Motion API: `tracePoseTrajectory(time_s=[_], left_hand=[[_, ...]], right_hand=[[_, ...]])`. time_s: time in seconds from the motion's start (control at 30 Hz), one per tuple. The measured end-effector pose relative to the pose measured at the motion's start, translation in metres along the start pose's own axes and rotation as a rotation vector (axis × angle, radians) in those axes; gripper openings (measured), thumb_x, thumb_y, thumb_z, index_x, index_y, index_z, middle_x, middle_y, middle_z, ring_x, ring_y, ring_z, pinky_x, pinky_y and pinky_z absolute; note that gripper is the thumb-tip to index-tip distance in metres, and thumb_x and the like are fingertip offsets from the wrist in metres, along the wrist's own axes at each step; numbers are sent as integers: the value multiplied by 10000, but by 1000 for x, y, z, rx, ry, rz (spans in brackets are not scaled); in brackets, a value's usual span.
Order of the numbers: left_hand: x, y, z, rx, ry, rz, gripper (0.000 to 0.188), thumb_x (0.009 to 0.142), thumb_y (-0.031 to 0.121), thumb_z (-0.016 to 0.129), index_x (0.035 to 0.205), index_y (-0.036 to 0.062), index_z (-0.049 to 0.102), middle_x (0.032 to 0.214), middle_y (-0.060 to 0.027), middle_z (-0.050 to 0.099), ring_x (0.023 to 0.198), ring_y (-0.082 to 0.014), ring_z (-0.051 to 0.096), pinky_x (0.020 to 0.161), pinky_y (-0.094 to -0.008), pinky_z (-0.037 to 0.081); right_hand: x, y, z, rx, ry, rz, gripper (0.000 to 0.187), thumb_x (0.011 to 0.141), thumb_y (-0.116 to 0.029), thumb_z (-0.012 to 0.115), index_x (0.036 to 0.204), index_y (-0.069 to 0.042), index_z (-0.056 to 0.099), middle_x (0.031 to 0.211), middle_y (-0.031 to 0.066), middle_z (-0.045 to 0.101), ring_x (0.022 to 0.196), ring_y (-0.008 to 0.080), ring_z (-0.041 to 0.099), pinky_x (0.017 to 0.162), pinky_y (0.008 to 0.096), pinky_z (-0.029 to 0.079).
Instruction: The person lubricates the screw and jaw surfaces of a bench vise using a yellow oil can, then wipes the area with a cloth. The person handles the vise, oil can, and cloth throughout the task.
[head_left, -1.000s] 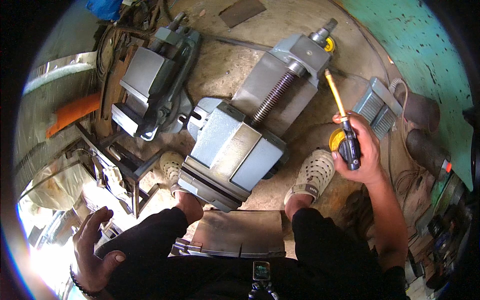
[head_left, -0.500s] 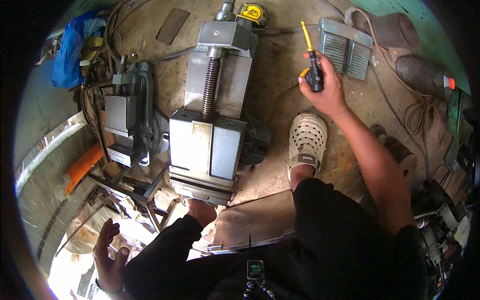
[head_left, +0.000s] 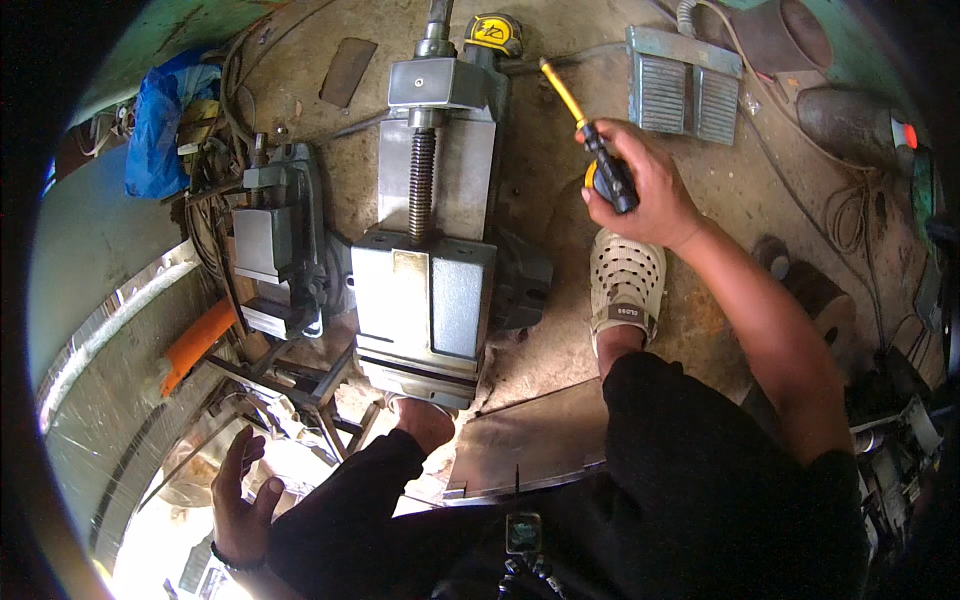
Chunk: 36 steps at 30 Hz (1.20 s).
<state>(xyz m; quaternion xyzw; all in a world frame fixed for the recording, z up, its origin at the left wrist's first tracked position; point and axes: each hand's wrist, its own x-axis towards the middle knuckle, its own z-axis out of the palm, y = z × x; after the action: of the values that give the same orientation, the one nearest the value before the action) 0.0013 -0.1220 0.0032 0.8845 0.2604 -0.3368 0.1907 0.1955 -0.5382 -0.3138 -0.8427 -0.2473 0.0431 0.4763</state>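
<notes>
the large grey vise (head_left: 400,285) is resting ahead of the person, its threaded screw (head_left: 422,180) running lengthwise toward the far end. the smaller grey vise (head_left: 262,245) is standing near it, on the left. the metal sheet (head_left: 535,435) is lying close to the large vise's near end. the double ridged pedal (head_left: 685,85) is lying at the upper right, beyond the right hand (head_left: 655,190). the black-handled tool (head_left: 612,180) is pointing its yellow shaft up and leftward, right of the large vise. the right hand is wrapping around the tool's handle. the left hand (head_left: 243,505) is hanging at the lower left, holding its thumb apart from loosely curled fingers. the yellow-and-black tape measure (head_left: 492,35) is sitting just beside the large vise's far end.
</notes>
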Motion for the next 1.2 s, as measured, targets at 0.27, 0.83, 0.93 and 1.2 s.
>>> tracePoseTrajectory(time_s=[0.27, 0.83, 0.93, 1.2], left_hand=[[0, 1, 0, -20, 11, -10, 749, 801, 316, 749, 1403, -36, 473, 1200, -242, 635, 1167, -337, 596, 1024, -446, 440], [-6, -15, 1, -48, 28, -80, 789, 745, 308, 739, 1414, -16, 474, 1219, -253, 634, 1177, -347, 598, 1034, -459, 437], [-6, -13, -2, -38, -3, -64, 874, 819, 546, 732, 1398, -53, 467, 1256, -210, 615, 1195, -305, 582, 1028, -437, 435], [-6, -14, -1, -73, 12, -51, 821, 787, 431, 750, 1400, -40, 474, 1223, -239, 629, 1177, -333, 594, 1025, -450, 437]], right_hand=[[0, -33, -3, 149, -357, -87, 598, 692, -138, 718, 1232, 32, 525, 1121, 206, 623, 1035, 361, 635, 921, 409, 500], [24, -45, 21, 185, -587, -19, 516, 726, -209, 709, 1166, 0, 540, 928, 182, 626, 924, 336, 653, 838, 438, 522], [16, -51, 20, 263, -742, -104, 501, 712, -174, 710, 1156, -2, 554, 951, 173, 625, 937, 349, 643, 853, 435, 522], [22, -41, 9, 148, -561, -63, 542, 713, -160, 702, 1201, 10, 537, 1014, 193, 625, 980, 359, 640, 898, 432, 519]])
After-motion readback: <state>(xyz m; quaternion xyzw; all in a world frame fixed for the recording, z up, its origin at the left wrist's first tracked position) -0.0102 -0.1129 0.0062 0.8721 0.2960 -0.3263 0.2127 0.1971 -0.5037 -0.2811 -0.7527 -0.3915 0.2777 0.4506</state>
